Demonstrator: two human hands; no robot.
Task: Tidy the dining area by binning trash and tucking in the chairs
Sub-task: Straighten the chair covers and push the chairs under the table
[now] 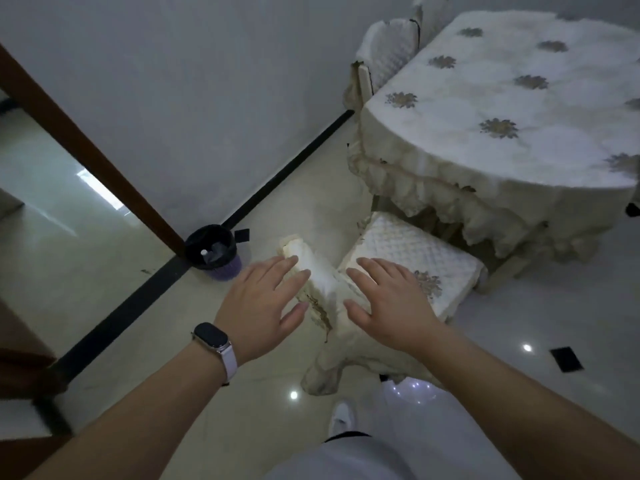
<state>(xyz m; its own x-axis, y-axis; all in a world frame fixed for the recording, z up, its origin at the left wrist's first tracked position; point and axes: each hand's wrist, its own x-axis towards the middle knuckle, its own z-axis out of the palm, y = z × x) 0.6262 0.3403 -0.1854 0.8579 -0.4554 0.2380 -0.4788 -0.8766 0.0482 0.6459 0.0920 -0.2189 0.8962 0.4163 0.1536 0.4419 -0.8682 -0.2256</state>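
Note:
A chair in a cream quilted cover (412, 252) stands in front of me, its seat pointing under the dining table (502, 109). My left hand (263, 306) and my right hand (388, 303) are both spread, fingers straight, over the top of the chair's backrest (320, 275). Whether they touch it I cannot tell. A small purple bin with a black liner (216, 252) stands on the floor to the left by the wall, with a bottle inside.
A second covered chair (388, 60) stands at the table's far side against the wall. A brown door frame (86, 150) runs diagonally at left. My white shoe (341, 417) is on the glossy tile floor below the chair.

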